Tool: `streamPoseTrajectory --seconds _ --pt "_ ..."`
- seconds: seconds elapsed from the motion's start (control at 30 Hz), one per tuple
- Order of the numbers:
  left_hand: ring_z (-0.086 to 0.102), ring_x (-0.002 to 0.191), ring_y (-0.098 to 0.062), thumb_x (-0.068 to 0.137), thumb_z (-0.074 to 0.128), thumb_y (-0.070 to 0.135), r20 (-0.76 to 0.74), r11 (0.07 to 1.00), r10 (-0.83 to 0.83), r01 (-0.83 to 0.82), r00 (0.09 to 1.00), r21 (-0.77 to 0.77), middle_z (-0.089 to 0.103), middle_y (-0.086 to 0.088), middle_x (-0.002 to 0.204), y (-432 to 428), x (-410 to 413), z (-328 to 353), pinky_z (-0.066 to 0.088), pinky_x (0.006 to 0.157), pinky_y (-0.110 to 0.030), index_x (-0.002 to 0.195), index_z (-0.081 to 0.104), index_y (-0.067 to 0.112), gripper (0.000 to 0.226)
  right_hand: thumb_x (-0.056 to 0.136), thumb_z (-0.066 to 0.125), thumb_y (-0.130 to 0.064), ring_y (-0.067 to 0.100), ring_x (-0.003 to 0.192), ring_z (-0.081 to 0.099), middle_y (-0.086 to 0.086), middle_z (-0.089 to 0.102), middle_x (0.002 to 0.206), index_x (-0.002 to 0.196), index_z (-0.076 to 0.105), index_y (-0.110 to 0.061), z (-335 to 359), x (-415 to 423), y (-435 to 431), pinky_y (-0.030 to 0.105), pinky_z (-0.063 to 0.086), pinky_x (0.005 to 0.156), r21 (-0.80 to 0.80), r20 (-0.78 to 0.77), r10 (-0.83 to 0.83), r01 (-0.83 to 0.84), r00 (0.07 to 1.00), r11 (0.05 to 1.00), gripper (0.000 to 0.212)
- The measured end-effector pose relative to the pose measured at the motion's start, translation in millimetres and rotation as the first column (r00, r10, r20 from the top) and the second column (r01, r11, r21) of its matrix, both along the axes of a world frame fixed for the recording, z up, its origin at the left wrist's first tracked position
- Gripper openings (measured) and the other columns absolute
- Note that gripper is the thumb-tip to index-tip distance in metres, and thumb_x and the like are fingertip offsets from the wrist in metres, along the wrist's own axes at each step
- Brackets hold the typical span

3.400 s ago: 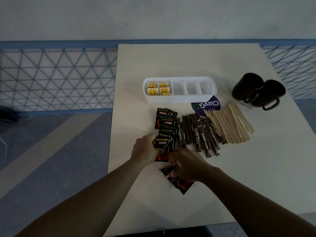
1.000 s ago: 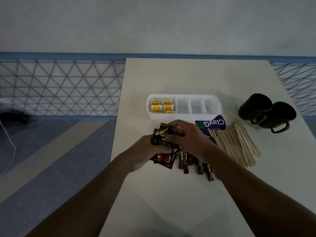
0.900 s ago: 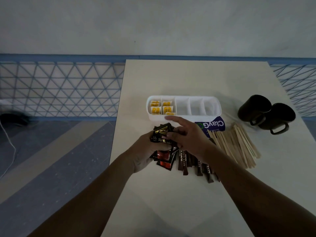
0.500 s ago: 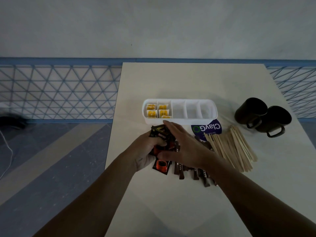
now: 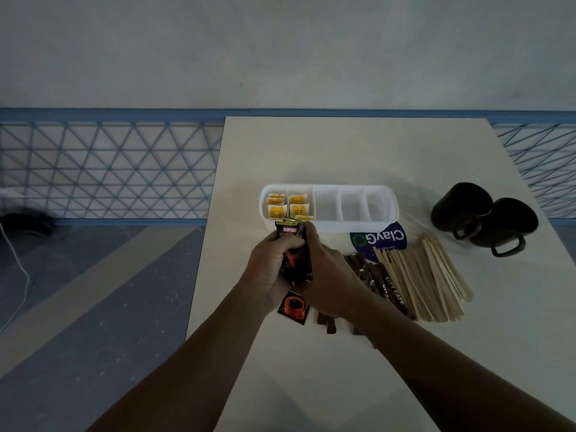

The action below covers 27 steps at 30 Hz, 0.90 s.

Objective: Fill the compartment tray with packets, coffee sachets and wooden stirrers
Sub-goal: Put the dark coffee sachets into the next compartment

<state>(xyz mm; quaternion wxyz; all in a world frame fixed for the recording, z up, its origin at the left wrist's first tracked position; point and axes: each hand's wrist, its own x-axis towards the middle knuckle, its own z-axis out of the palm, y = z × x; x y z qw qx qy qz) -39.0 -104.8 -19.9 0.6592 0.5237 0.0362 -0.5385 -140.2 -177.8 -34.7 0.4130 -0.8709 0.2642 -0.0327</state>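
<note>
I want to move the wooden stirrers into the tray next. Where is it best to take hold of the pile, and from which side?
Probably pinch the wooden stirrers across the middle of the pile, coming from above with fingers on its two long sides. They lie flat, nearly parallel, fanning out toward the near end, so a mid-length grip should keep them together. The right side is free; the brown stick sachets touch the left side.

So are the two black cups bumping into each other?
Touching, it seems. The head view shows the left black cup and the right black cup pressed side by side on the table, with no strip of table showing between them.
</note>
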Motion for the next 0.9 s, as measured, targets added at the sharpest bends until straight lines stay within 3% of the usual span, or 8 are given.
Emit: streamPoseTrajectory --seconds 0.1,0.17,0.3,0.4,0.47,0.57,0.7,0.9 --pt "0.066 0.098 -0.027 0.084 0.059 0.000 0.037 0.998 -0.056 0.057 0.998 -0.041 0.070 -0.015 0.105 1.3 -3.0 0.9 0.052 0.082 -0.036 0.117 0.067 0.006 0.034 0.081 0.067 0.000 0.017 0.099 0.065 0.006 0.064 0.117 0.156 -0.001 -0.015 0.5 -1.2 -3.1 0.022 0.054 0.072 0.002 -0.017 -0.005 0.005 1.000 1.000 0.102" --pt "0.065 0.102 -0.029 0.085 0.056 -0.003 0.081 0.995 -0.094 0.096 0.992 -0.013 0.070 -0.016 0.108 -0.2 -4.7 1.8 0.052 0.083 -0.036 0.119 0.064 0.004 0.035 0.084 0.067 -0.004 0.016 0.104 0.062 0.005 0.061 0.122 0.157 -0.003 -0.016 -1.4 -3.5 -6.0 0.020 0.049 0.075 -0.005 -0.059 0.012 -0.012 0.998 1.000 0.102" --pt "0.065 0.094 -0.028 0.085 0.050 -0.003 0.102 0.990 -0.140 0.137 0.985 0.029 0.070 -0.014 0.097 -0.8 -5.1 4.4 0.052 0.080 -0.039 0.110 0.063 0.004 0.029 0.080 0.076 -0.026 0.021 0.112 0.065 0.006 0.062 0.128 0.156 -0.004 -0.024 -2.8 -8.7 -10.4 0.039 0.057 0.088 -0.032 -0.122 0.068 -0.073 0.990 0.997 0.110" --pt "0.063 0.084 -0.024 0.085 0.046 -0.005 0.115 0.981 -0.192 0.192 0.975 0.007 0.066 -0.012 0.090 -0.2 -4.1 7.0 0.053 0.070 -0.035 0.108 0.061 0.006 0.030 0.067 0.084 -0.048 0.028 0.132 0.048 0.010 0.026 0.158 0.154 -0.017 -0.027 4.6 -11.7 -16.0 0.051 0.048 0.101 -0.175 -0.214 0.068 -0.107 0.974 0.979 0.135" --pt "0.062 0.074 -0.020 0.085 0.045 -0.005 0.116 0.966 -0.258 0.260 0.959 -0.005 0.065 -0.009 0.084 -0.8 -6.7 9.1 0.053 0.062 -0.031 0.107 0.059 0.009 0.030 0.058 0.087 -0.054 0.031 0.138 0.040 0.008 0.007 0.164 0.153 -0.020 -0.028 9.4 -11.0 -18.7 0.057 0.044 0.104 -0.207 -0.173 0.092 -0.127 0.981 0.970 0.145" --pt "0.061 0.061 -0.015 0.082 0.049 0.003 0.075 0.937 -0.344 0.347 0.936 -0.026 0.063 -0.003 0.074 0.9 -7.8 12.3 0.049 0.063 -0.031 0.100 0.058 0.015 0.024 0.062 0.088 -0.046 0.022 0.134 0.045 0.001 0.027 0.159 0.158 -0.005 -0.020 16.7 -8.2 -19.8 0.050 0.043 0.107 -0.162 -0.101 0.148 -0.163 0.984 0.973 0.135" --pt "0.068 0.089 -0.024 0.081 0.064 0.024 -0.054 0.943 -0.324 0.318 0.945 -0.096 0.071 -0.010 0.100 6.6 -0.7 12.5 0.053 0.078 -0.041 0.098 0.071 0.013 0.021 0.063 0.089 -0.035 0.015 0.118 0.054 -0.004 0.045 0.140 0.148 0.031 -0.025 20.8 -8.1 -22.5 0.042 0.052 0.098 -0.116 -0.007 0.158 -0.157 0.987 0.981 0.103" --pt "0.066 0.113 -0.028 0.092 0.046 0.059 -0.083 0.952 -0.304 0.300 0.949 -0.052 0.068 -0.013 0.121 7.4 6.2 14.3 0.049 0.099 -0.052 0.124 0.062 0.016 0.057 0.063 0.091 -0.040 0.011 0.113 0.053 -0.003 0.048 0.132 0.143 0.037 -0.021 24.7 -8.2 -26.6 0.030 0.053 0.093 -0.109 0.043 0.143 -0.138 0.989 0.984 0.098"
